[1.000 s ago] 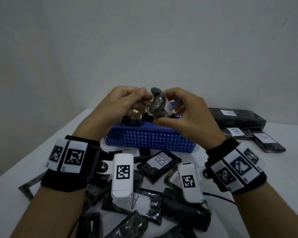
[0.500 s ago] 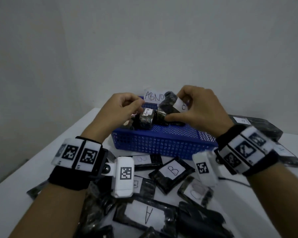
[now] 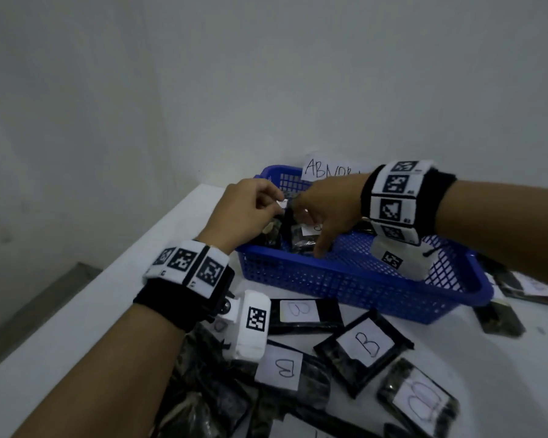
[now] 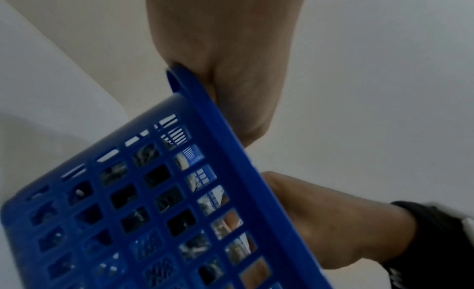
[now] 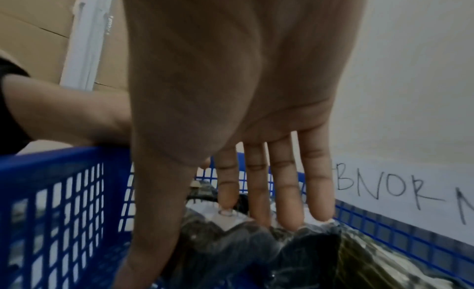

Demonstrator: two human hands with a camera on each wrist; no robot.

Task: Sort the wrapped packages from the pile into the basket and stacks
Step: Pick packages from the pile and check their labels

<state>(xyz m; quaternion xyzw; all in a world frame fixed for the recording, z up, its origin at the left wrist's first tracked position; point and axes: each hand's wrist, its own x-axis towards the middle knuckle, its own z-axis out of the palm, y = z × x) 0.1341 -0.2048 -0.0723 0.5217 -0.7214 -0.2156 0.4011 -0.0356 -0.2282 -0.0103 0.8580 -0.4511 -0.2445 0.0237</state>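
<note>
Reaching over the near rim of the blue basket [image 3: 355, 281], the left hand [image 3: 246, 213] is seen with fingers curled; whether anything is pinched cannot be told. The right hand [image 5: 256, 131] is flattened, fingers straight, on a wrapped package [image 5: 246, 230] inside; light, crinkly, slippery film is judged best gripped at the edges

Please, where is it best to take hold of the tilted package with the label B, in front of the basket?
Probably grip the tilted B package across its two long side edges, coming from above. It lies flat on the table, label up, with bare surface beside its right edges.
</note>
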